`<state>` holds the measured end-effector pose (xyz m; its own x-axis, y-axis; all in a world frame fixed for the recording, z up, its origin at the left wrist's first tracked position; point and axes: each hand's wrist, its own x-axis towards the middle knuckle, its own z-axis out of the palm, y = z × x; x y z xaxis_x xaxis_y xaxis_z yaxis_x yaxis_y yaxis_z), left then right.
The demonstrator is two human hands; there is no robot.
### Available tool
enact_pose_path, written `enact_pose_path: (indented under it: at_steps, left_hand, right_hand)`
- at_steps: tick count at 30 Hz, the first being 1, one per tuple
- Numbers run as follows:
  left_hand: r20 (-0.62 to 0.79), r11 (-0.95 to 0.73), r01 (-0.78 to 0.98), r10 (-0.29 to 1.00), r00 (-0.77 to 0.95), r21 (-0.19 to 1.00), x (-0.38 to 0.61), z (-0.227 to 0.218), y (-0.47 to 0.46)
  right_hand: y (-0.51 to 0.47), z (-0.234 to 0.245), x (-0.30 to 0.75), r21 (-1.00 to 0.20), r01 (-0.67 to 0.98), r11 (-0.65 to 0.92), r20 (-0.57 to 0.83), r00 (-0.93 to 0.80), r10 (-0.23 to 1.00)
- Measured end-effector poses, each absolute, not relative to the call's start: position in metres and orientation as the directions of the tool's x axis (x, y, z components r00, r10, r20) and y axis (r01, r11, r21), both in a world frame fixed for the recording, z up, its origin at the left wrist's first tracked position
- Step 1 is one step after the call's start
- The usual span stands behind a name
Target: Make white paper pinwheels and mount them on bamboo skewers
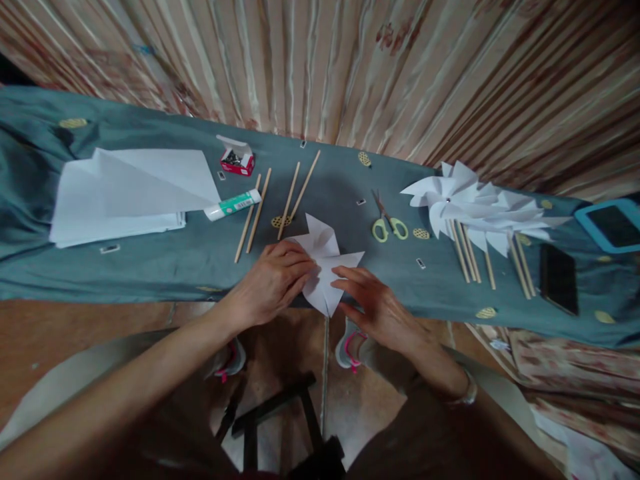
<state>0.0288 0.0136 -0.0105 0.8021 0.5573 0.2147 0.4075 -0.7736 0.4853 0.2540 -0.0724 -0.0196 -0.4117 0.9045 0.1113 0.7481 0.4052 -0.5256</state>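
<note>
A white paper pinwheel (324, 270) lies at the table's front edge, its blades pointing outward. My left hand (275, 277) has its fingers closed together on the pinwheel's left side near the centre; the fingertips hide part of the paper. On the other side, my right hand (377, 303) has its fingers apart, with the fingertips at the right blade and no firm grip showing. Scissors (384, 220) with light green handles lie just beyond the right hand. Several wooden sticks (289, 200) rest beyond the left hand.
To the left are a stack of white paper (135, 193), a glue stick (234, 204) and an open red box (237, 157) of small dark pieces. On the right lie finished pinwheels (460, 200) on sticks, a black phone (559, 279) and a blue-framed device (611, 225). A curtain hangs behind.
</note>
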Motion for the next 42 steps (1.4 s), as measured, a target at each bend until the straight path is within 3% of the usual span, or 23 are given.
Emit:
enact_pose_path:
  at_steps: [9,19,30,42]
  left_hand:
    - [0.205,-0.774,0.403,0.550,0.809,0.488,0.029,-0.014,0.012]
    - [0.179,-0.755,0.404,0.556,0.811,0.516,0.031,-0.014,0.011]
    - [0.243,-0.770,0.395,0.563,0.790,0.500,0.029,-0.018,0.008]
    - [0.254,-0.821,0.376,0.509,0.822,0.429,0.029,-0.016,0.001]
  right_hand:
    - [-0.057,-0.013,0.253,-0.745,0.631,0.218,0.071,-0.249,0.966]
    - [-0.045,-0.026,0.237,-0.812,0.579,-0.074,-0.059,0.046,0.997]
    - [-0.046,-0.026,0.229,-0.677,0.720,0.148,0.168,-0.045,0.985]
    - [-0.041,-0.027,0.223,-0.713,0.700,-0.044,0.056,0.120,0.991]
